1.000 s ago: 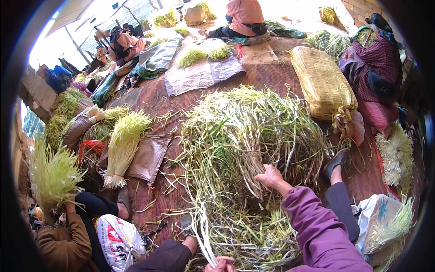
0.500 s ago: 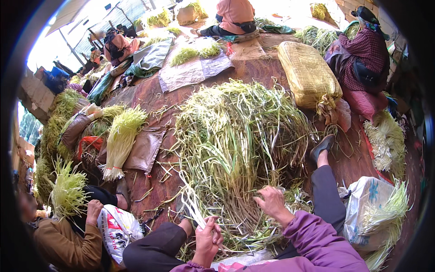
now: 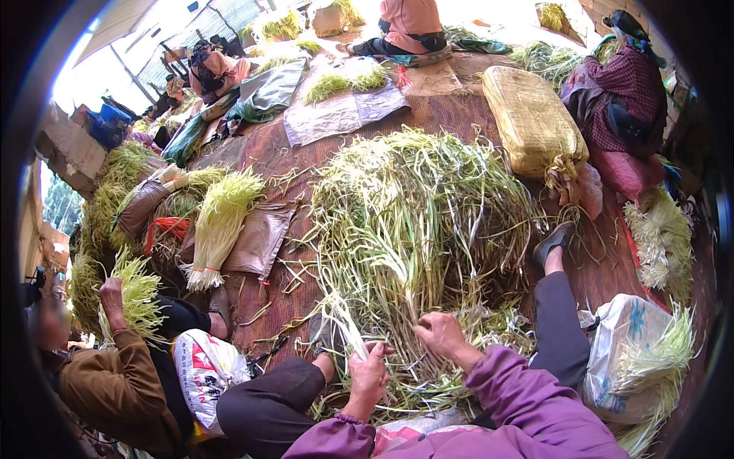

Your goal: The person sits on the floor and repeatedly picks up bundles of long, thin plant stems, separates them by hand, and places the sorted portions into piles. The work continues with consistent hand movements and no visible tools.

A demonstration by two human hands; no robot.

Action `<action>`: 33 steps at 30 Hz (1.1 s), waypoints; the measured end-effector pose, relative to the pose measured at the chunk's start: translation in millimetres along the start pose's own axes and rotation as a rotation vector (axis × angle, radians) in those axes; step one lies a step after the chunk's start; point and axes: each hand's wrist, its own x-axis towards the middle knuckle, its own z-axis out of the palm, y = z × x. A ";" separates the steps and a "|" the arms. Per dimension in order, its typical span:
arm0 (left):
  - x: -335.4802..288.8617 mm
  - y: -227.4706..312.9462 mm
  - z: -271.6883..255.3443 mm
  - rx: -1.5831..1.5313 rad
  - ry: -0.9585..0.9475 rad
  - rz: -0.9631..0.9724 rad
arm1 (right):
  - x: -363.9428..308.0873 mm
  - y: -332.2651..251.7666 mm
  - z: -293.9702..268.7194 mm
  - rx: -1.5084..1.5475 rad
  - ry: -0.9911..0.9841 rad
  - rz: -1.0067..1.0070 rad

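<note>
Between my legs lies a big tangled heap of green and pale yellow leafy stalks (image 3: pixel 413 222), with browner stems toward me. My left hand (image 3: pixel 368 376) is closed around a small bunch of white-stemmed stalks (image 3: pixel 346 329), whose white ends point up and away over the near left edge of the heap. Just right of it, my right hand (image 3: pixel 441 335) is over the near stems of the heap, fingers curled together. Whatever its fingertips pinch is too small to make out. Loose leaves and trimmings lie beneath both hands.
Tied pale bundles (image 3: pixel 223 229) lie left, by a brown sheet. A person in a brown jacket (image 3: pixel 126 382) sits close at left, handling stalks beside a white sack (image 3: pixel 206 375). At right, a white bag (image 3: pixel 623 352) bears stalks. Farther off are a yellow wrapped bale (image 3: pixel 535 122) and seated people.
My right hand has moved slightly left and its fingers have curled closer. My left hand still grips the white stalks. The neighbour's hand has risen. The whole view has shifted a little.
</note>
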 end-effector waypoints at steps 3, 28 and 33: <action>-2.3 -3.9 2.8 0.121 -0.003 -0.067 | -53.5 -18.3 -2.1 0.023 -0.026 -0.200; -23.7 4.2 14.1 -0.093 -0.203 -0.204 | -77.5 -27.2 -5.2 0.453 0.167 -0.467; -21.2 5.3 25.1 -0.034 -0.071 -0.105 | -83.4 -35.1 -6.0 0.250 0.224 -0.642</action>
